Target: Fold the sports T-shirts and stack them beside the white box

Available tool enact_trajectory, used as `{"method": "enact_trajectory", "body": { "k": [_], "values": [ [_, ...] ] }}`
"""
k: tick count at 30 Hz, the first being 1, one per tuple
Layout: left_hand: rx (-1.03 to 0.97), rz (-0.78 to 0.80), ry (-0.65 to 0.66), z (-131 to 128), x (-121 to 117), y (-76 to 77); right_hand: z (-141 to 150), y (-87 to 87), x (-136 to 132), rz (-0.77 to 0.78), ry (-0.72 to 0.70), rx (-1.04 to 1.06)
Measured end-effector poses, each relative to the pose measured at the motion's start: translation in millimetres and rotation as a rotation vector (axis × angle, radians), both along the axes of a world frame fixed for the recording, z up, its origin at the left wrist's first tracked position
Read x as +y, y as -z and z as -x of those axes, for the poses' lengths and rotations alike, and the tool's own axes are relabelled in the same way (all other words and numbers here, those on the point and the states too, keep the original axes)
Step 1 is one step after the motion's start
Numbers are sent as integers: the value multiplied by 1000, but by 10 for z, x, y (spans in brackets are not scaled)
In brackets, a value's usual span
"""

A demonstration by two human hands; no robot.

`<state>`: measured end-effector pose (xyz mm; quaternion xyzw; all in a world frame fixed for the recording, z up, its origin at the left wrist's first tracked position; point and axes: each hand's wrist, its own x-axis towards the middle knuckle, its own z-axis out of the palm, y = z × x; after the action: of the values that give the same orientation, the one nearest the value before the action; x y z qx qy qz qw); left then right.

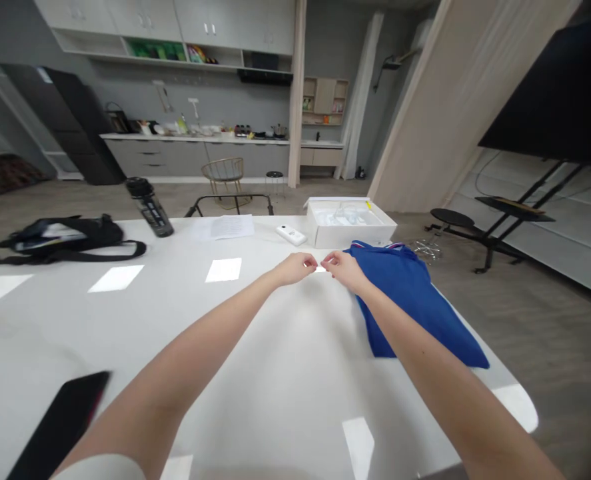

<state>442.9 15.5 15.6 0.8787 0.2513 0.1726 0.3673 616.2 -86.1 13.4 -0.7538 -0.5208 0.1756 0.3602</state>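
My left hand (294,269) and my right hand (339,270) are over the white table (140,320), their fingertips curled and close together. Neither hand visibly holds anything. A small bright patch (319,269) shows between them, in line with the light reflections on the tabletop. A folded blue polo shirt (415,300) lies just beyond and under my right wrist. Past my hands are a white open box (350,225) with white contents and a white remote-like device (291,235).
A sheet of paper (228,227), a black bottle (150,207) lying down and a black bag (60,240) sit along the table's far side. A black phone (60,427) lies at the near left. A metal chair (224,181) stands beyond the table, and a black stool (452,218) stands to the right.
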Motion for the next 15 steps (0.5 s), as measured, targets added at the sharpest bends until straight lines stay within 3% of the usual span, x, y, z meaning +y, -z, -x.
{"method": "enact_trajectory", "body": {
  "k": [4, 7, 11, 13, 15],
  "values": [
    [77, -11, -17, 1493, -153, -179, 1362, 100, 110, 124, -235, 330],
    [127, 17, -100, 2715, -262, -185, 2473, 231, 30, 274, -378, 538],
    [56, 136, -368, 4209, -453, 30, 3931, 467, -254, 526, -560, 663],
    [-46, 193, -498, 4770, -593, 203, 4527, 576, -406, 613, -650, 646],
    [-187, 230, -601, 5161, -747, 386, 4969, 657, -503, 649, -703, 600]
  ]
}}
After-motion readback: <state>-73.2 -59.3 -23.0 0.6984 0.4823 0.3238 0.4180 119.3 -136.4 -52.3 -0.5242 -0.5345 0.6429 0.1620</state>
